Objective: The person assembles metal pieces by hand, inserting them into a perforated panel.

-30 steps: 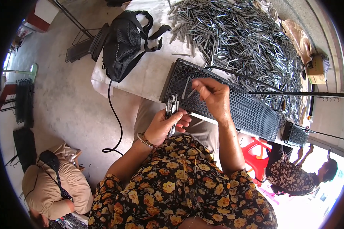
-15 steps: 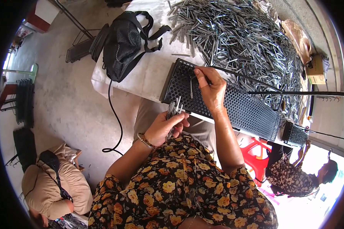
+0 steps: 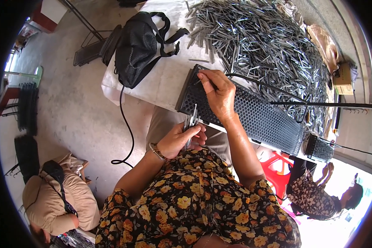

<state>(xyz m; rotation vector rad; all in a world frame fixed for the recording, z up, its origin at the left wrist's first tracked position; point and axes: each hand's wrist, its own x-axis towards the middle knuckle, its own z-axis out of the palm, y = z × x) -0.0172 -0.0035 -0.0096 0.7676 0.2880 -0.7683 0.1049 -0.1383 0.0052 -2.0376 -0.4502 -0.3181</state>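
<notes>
My left hand [image 3: 174, 141], low in front of my lap, is closed around a small bunch of thin grey metal strips [image 3: 191, 120] that stick up past the thumb. Over the left end of a long black perforated panel [image 3: 260, 113] is my right hand [image 3: 220, 94], its thumb and forefinger pinched together near the panel's holes. What the pinch holds, if anything, is too small and dark to make out. The panel slants from the middle of the view down toward the right, along the table's near edge.
A big heap of loose metal strips [image 3: 264, 45] covers the far side of the white-covered table [image 3: 153, 89]. A black mesh bag [image 3: 136, 49] lies at the left, a cord hanging from it. Black bars [image 3: 330, 104] cross at the right. Co-workers sit at lower left and right; a red stool [image 3: 277, 167] stands nearby.
My right hand has shifted left and slightly up along the panel. The metal strip hanging below its fingertips no longer shows plainly. My left hand still holds the bunch in nearly the same place.
</notes>
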